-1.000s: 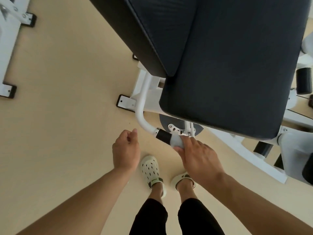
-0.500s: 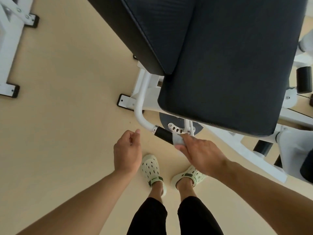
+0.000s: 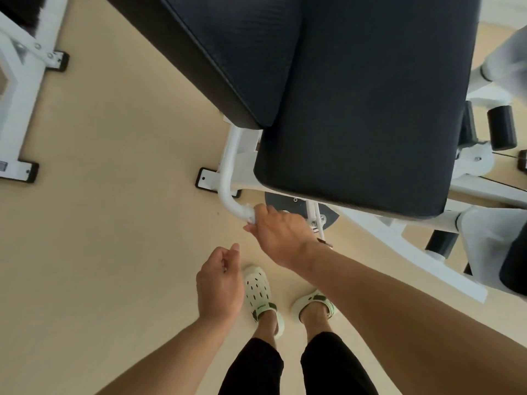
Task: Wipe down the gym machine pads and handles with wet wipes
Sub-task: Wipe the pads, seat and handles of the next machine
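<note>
Beige, smooth gym floor (image 3: pixel 114 223) under everything, seen from above.

Item: large black padded seat cushion (image 3: pixel 365 109), textured vinyl, beyond and above my right hand; a second black padded cushion (image 3: pixel 228 47) abuts it, farther off and toward my left side.

Item: white curved steel handle tube (image 3: pixel 229 181), running down from under the cushions and bending toward my right hand.

Item: my right hand (image 3: pixel 278 232), fingers curled round the lower end of that tube, gripping it. A small edge of white wet wipe (image 3: pixel 251 210) shows at my knuckles, pressed against the tube; the rest is hidden under my hand.

Item: my left hand (image 3: pixel 219 286), nearer to me than the right, well clear of the tube, fingers loosely curled, holding nothing.

Item: white machine foot plate with black rubber edge (image 3: pixel 208 179), on the floor just beyond my right hand.

Item: black cylindrical foam roller (image 3: pixel 502 126), far off to the right of my right hand.

Item: second white steel frame (image 3: pixel 20 89), far left of my left hand.

Item: pale green perforated clogs (image 3: pixel 261 297), below my hands.
</note>
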{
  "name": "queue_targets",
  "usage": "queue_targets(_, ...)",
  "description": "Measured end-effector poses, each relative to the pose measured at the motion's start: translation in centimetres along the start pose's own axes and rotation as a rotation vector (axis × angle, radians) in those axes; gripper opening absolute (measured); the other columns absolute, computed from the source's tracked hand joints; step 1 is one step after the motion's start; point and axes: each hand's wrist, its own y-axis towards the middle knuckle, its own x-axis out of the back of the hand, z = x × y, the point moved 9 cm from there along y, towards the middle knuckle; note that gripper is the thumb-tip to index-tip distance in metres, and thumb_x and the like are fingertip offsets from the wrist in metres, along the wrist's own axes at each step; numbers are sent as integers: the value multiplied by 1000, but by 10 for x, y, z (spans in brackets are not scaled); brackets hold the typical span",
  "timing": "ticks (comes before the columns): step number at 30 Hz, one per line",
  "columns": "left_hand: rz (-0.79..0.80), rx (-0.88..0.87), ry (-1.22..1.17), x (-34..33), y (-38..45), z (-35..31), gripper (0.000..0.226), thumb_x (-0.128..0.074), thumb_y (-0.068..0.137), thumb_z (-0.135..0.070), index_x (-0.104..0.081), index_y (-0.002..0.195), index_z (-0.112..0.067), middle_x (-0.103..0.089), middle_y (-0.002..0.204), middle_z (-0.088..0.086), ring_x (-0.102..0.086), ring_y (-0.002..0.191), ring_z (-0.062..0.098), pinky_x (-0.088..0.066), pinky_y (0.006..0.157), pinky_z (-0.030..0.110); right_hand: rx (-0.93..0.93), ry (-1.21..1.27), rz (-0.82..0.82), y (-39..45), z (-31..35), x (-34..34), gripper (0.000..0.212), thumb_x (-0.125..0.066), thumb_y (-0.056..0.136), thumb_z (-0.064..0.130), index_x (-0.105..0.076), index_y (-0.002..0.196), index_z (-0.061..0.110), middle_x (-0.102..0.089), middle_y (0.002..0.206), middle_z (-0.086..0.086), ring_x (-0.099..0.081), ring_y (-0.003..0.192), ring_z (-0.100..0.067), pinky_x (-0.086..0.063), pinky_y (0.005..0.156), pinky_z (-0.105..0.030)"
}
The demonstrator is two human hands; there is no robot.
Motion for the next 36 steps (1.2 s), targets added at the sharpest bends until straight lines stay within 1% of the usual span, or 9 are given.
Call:
queue_targets(9, 81, -14, -3, 16, -49, -34, 43, -53, 102, -36, -50, 65, -15, -53, 54, -2, -49, 54, 16, -36, 52, 31, -196, 87, 247, -111, -98, -12, 50, -25, 107, 59, -43, 128, 17, -68, 100, -4, -57, 76, -20, -47, 71, -35)
queue_targets(12, 153, -35, -20, 10, -78, -56, 41, -53, 102, -38, -54, 68, -14, -58, 58, 0, -54, 58, 16, -42, 56, 32, -436, 452, 312, -172, -115, -13, 45, -32, 110, 48, -61, 111, 15, -65, 97, -5, -61, 83, -20, -44, 73, -31)
queue_targets(16, 345, -71, -37, -8, -130, -98, 38, -57, 100, -41, -59, 76, -11, -63, 67, 10, -55, 61, 19, -45, 61, 37, -749, 1240, -15, -258, -107, 34, 43, -50, 106, 45, -73, 104, 9, -70, 88, -5, -62, 71, -12, -47, 62, -20)
queue_targets(19, 479, -49, -68, -22, -175, -142, 32, -59, 99, -38, -63, 82, -11, -66, 73, 12, -55, 65, 23, -40, 60, 35, -816, 1420, -211, -318, -108, 73, 28, -63, 100, 40, -77, 100, 16, -75, 87, 1, -70, 75, -12, -57, 66, -24)
queue_targets(22, 543, -67, -90, -31, -211, -184, 25, -60, 99, -34, -66, 87, -13, -68, 81, 8, -59, 74, 24, -40, 63, 34, -952, 1561, -452, -382, -132, 107, 22, -77, 90, 33, -76, 104, 17, -78, 97, -7, -75, 91, -28, -62, 84, -43)
queue_targets(25, 643, -65, -81, -58, -241, -210, 21, -63, 97, -34, -68, 93, -14, -67, 83, 3, -58, 76, 21, -38, 65, 34, -1066, 1659, -707, -442, -166, 140, 22, -71, 96, 31, -75, 101, 11, -77, 98, -15, -73, 96, -38, -60, 85, -49)
queue_targets(30, 885, -21, -44, -128, -305, -233, 24, -64, 96, -39, -66, 103, -16, -53, 70, -3, -46, 62, 13, -35, 55, 29, -1285, 1204, -1181, -539, -243, 216, 29, -54, 103, 45, -69, 93, 22, -70, 92, -3, -66, 88, -23, -53, 75, -38)
queue_targets(32, 943, 40, -56, -153, -333, -239, 23, -65, 96, -38, -65, 105, -16, -53, 73, -2, -46, 62, 11, -37, 54, 26, -1211, 961, -1279, -555, -279, 248, 30, -45, 107, 42, -68, 104, 22, -70, 97, -4, -66, 91, -24, -53, 74, -39)
queue_targets(36, 966, 272, -99, -215, -368, -229, 34, -66, 94, -40, -66, 100, -6, -46, 58, -1, -37, 46, 12, -30, 46, 21, -887, 633, -860, -499, -341, 247, 46, -27, 106, 52, -47, 145, 38, -62, 131, -1, -62, 118, -23, -57, 94, -47)
